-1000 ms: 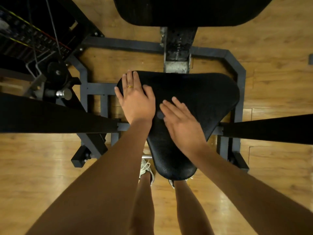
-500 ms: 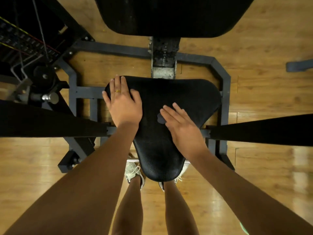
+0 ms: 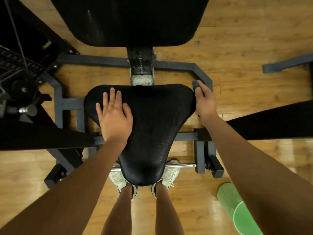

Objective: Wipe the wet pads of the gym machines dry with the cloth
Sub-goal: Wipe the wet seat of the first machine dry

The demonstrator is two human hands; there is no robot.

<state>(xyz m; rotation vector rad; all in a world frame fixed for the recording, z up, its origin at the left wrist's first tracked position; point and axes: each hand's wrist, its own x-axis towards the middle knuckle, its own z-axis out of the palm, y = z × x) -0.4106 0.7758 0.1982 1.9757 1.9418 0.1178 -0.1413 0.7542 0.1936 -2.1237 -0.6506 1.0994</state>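
Observation:
The black triangular seat pad (image 3: 152,119) of a gym machine lies below me, its textured surface glistening near the front tip. My left hand (image 3: 115,116) rests flat on the pad's left part, fingers straight and spread, a ring on one finger. My right hand (image 3: 205,104) is at the pad's far right corner and grips a small dark grey cloth (image 3: 196,85) against the pad's side edge. The cloth sticks out past the fingertips. The black back pad (image 3: 128,21) fills the top of the view.
A grey steel frame (image 3: 201,72) surrounds the seat on a wooden floor. Black padded arms (image 3: 271,121) cross at left and right. A weight stack with cables (image 3: 18,65) stands far left. A green object (image 3: 237,209) lies on the floor near right. My feet stand under the seat tip.
My right hand has slid with the cloth from the middle of the seat pad out to its far right corner. The left hand stays flat on the pad's left part.

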